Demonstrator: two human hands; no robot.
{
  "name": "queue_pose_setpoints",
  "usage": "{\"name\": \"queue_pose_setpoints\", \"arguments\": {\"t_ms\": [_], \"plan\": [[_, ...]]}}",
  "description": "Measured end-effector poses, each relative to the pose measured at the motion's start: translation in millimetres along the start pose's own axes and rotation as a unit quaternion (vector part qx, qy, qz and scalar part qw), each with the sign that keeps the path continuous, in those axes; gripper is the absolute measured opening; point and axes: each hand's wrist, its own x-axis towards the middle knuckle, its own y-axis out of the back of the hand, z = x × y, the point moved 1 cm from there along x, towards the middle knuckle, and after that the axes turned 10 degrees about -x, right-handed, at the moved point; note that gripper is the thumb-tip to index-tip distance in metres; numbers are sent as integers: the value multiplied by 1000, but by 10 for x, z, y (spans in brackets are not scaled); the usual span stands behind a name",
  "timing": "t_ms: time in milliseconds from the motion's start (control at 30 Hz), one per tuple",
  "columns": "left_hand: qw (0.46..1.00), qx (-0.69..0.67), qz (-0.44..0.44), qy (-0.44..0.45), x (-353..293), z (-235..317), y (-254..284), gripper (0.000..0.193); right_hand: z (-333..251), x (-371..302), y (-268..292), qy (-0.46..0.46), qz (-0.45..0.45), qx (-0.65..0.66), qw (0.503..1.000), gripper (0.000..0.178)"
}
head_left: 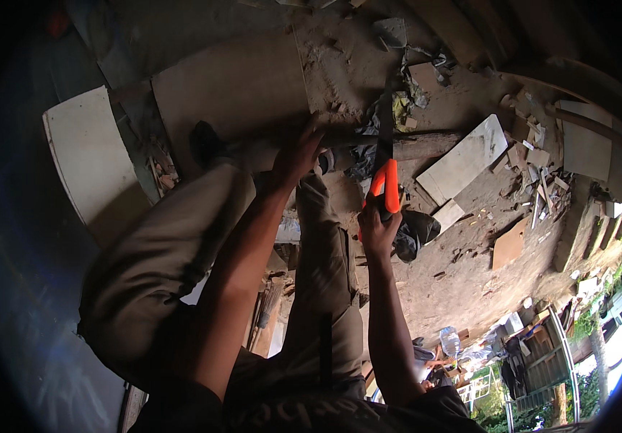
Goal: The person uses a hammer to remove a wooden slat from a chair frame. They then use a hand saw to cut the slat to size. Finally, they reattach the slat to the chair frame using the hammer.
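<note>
My right hand (381, 229) is wrapped round the orange and black handle of a handsaw (389, 186). The saw's dark blade points away from me and crosses a rough wooden log (430, 146). The log lies crosswise on the ground in front of me. My left hand (298, 155) is over the log's left part, to the left of the blade, with its fingers stretched forward and slightly apart. Whether its palm presses on the wood is too dark to tell. My dark shoe (205, 141) is by the log's left end, partly in shadow.
A pale board (96, 155) lies at left, beside a large brown sheet (228, 86). A whitish board (464, 159) and a black plastic bag (418, 234) lie right of the saw. Wood scraps (534, 155) litter the far right. A metal frame (542, 368) stands in daylight at lower right.
</note>
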Motion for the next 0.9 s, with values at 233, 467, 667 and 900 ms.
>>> {"name": "queue_pose_setpoints", "arguments": {"t_ms": [233,467,667,900], "plan": [[996,65,60,0,170,-48,42,43,-170,-5,-97,64,-68,-83,992,20],[995,76,62,-26,370,0,183,47,-244,-164,-127,102,-139,-156,973,15],[997,-2,75,-32,386,-47,233,46,-530,-276,-193,86,-132,-193,968,23],[938,-31,339,65,723,-505,200,55,-773,-271,-137,-5,-200,-264,944,24]]}}
